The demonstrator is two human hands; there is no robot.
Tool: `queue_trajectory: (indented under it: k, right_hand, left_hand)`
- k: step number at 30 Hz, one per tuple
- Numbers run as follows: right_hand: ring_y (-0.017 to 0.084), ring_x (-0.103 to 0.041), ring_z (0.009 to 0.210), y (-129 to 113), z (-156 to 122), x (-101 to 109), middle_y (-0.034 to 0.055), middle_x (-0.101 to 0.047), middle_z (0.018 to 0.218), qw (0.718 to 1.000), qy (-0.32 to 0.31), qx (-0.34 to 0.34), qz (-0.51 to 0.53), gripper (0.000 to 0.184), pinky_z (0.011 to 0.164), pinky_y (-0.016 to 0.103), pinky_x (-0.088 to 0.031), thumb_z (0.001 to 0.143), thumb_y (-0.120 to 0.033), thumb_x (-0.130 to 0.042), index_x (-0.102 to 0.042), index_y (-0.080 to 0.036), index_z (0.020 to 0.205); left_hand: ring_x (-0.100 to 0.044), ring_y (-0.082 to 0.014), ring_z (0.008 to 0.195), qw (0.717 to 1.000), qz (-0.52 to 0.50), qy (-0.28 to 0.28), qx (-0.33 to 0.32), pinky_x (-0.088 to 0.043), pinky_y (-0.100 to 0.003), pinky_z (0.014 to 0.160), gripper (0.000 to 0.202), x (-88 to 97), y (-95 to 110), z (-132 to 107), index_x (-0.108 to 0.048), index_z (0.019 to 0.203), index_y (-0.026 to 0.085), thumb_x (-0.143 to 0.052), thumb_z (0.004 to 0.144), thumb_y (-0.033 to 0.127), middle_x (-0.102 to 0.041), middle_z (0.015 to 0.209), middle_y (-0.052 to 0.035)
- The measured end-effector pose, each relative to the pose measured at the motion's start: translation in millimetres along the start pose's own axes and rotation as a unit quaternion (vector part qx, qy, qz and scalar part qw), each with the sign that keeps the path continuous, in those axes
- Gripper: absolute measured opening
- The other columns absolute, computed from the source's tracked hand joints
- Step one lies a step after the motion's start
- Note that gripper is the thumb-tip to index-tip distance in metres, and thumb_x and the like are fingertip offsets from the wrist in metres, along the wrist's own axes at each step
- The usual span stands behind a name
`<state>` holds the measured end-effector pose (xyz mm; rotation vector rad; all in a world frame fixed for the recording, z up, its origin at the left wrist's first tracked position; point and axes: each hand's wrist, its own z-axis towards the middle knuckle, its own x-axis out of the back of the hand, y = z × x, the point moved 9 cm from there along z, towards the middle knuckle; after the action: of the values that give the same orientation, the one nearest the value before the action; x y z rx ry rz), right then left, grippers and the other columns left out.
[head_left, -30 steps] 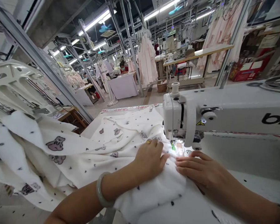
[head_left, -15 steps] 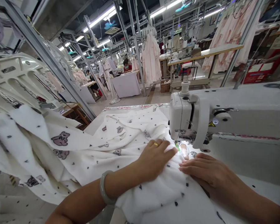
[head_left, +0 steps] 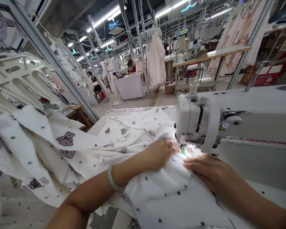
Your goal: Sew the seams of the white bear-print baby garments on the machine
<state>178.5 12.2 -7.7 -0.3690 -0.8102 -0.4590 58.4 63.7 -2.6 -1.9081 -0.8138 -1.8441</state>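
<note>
My left hand (head_left: 160, 153) lies flat on white fabric printed with small bears (head_left: 114, 143), fingers stretched toward the needle of a white sewing machine (head_left: 228, 117). A pale bangle sits on that wrist and a ring on one finger. My right hand (head_left: 209, 171) also rests flat, fingers together, pressing the cloth just right of the lit needle area (head_left: 184, 150). Neither hand grips anything. The fabric spills leftward off the table in thick folds.
A white plastic rack (head_left: 19, 79) stands at far left beside a slanted metal post (head_left: 52, 60). Hanging pale garments (head_left: 156, 60) and other work tables (head_left: 130, 86) fill the hall behind. People sit at distant stations.
Both hands have slid forward with the cloth toward the needle. The view has shifted slightly, so the machine head sits further right.
</note>
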Motion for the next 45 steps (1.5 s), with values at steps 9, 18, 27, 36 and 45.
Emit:
queue_trajectory:
  k: [9,18,27,36,45]
  right_hand:
    - [0.025,-0.075,0.079,31.0,-15.5,-1.7,0.0044,-0.078,0.093,0.997,-0.015,-0.058,-0.042,0.022,0.084,0.044,-0.056,0.108,-0.032,-0.047,-0.065,-0.026,0.098]
    - [0.02,-0.075,0.085,6.9,1.5,-9.7,0.0061,-0.077,0.111,0.999,-0.028,0.004,-0.042,0.025,0.078,0.036,-0.055,0.106,-0.015,-0.043,-0.067,-0.023,0.11]
    - [0.025,-0.07,0.089,-4.2,-2.2,-10.5,0.0092,-0.075,0.1,0.994,-0.022,0.094,-0.055,0.032,0.08,0.038,-0.051,0.101,-0.002,-0.042,-0.068,-0.018,0.106]
    - [0.018,-0.069,0.08,-3.9,8.2,-1.7,0.0009,-0.069,0.09,0.989,-0.136,-0.017,0.055,0.031,0.081,0.036,-0.049,0.111,-0.021,-0.04,-0.07,-0.026,0.104]
    - [0.018,-0.065,0.073,-5.0,6.9,5.1,-0.0009,-0.066,0.083,0.995,-0.095,-0.004,0.039,0.03,0.076,0.037,-0.043,0.111,-0.021,-0.041,-0.069,-0.026,0.102]
  left_hand:
    - [-0.066,-0.0343,0.119,0.987,-0.081,0.107,0.091,-0.056,-0.051,0.107,0.035,-10.3,46.6,-32.4,-0.065,0.121,0.011,-0.065,0.099,0.039,-0.072,0.122,-0.0169]
    - [-0.066,-0.0216,0.094,0.965,-0.216,0.148,-0.019,-0.055,-0.035,0.09,0.03,0.7,0.2,-33.5,-0.055,0.09,0.021,-0.037,0.109,0.035,-0.071,0.097,-0.0094]
    - [-0.055,-0.0186,0.074,0.938,-0.229,0.178,0.191,-0.047,-0.032,0.07,0.035,-2.4,-10.3,-23.1,-0.037,0.082,0.025,-0.035,0.111,0.045,-0.054,0.077,0.0009]
    - [-0.068,-0.0237,0.093,0.987,-0.098,0.121,0.046,-0.054,-0.037,0.089,0.007,-7.3,-11.0,-8.7,-0.061,0.095,0.019,-0.063,0.093,0.026,-0.072,0.094,-0.0065]
    - [-0.065,-0.0226,0.085,0.978,-0.064,0.151,0.127,-0.053,-0.037,0.083,0.018,-4.5,5.0,-12.9,-0.056,0.081,0.021,-0.057,0.098,0.024,-0.067,0.086,-0.0051]
